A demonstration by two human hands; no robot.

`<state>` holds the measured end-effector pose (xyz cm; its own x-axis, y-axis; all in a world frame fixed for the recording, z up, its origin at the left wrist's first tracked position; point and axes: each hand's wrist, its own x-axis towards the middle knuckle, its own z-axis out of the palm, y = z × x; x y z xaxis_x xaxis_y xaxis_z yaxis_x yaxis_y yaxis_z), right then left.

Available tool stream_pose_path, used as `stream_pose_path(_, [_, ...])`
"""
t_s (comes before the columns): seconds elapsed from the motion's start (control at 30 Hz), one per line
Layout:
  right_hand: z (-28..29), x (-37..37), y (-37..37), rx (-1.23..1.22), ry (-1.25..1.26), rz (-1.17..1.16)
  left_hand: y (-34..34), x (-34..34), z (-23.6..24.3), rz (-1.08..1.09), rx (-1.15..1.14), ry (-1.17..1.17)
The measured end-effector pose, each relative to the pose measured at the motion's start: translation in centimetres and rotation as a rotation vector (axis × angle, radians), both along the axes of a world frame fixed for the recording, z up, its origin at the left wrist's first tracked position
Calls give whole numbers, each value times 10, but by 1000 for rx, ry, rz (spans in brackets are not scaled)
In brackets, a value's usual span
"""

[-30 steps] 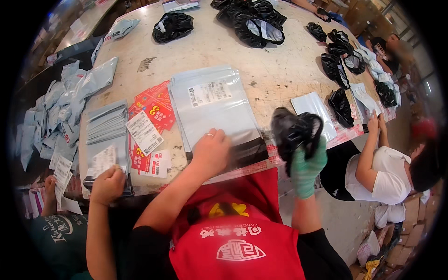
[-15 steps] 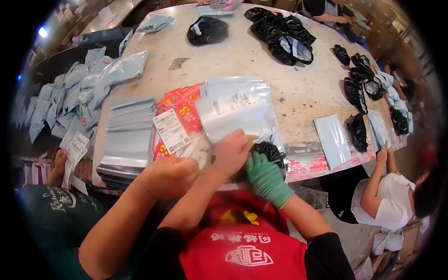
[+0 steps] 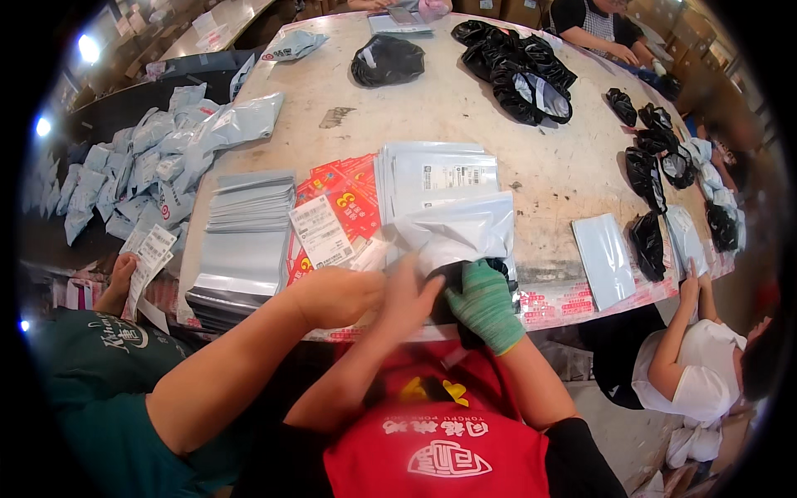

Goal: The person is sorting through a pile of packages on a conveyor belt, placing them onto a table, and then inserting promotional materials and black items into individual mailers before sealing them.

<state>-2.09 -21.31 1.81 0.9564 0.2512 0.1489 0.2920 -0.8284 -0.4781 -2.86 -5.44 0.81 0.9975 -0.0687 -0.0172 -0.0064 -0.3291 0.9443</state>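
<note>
My bare left hand (image 3: 408, 289), smeared by motion, is at the mouth of a pale grey mailer bag (image 3: 455, 220), whose top sheet is lifted and creased. My right hand (image 3: 484, 307), in a green knit glove, grips a black glossy bundle (image 3: 447, 300) partly inside that mailer. The mailer lies over a stack of labelled mailers (image 3: 440, 162). To the left are red cards (image 3: 350, 191) with white labels (image 3: 322, 231) on them, and a stack of folded mailers (image 3: 241, 249). A co-worker's bare hand (image 3: 344, 295) reaches over beside my left hand.
Packed parcels (image 3: 141, 166) are heaped at the left. Black bundles (image 3: 531, 75) lie at the back and down the right of the table (image 3: 374, 120). A flat mailer (image 3: 604, 259) lies to my right. Co-workers (image 3: 681, 357) stand at the right, the left and the far edge (image 3: 589, 33).
My right hand has brought the black bundle leftward into the mailer. The mailer's top sheet has risen and creased. The co-worker's left-side arm has reached rightward toward my left hand.
</note>
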Motion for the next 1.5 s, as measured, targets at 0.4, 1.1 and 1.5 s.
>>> stream_pose_path(0.4, [-23, -1, -45, 142, -102, -76, -48, -17, -22, -195, -11, 62])
stream_pose_path(1.1, [-36, 36, -74, -356, -121, -92, -56, -27, -21, -351, -214, 373])
stream_pose_path(1.5, [-17, 66, -65, -341, -56, -170, -54, -28, -6, -418, -182, 303])
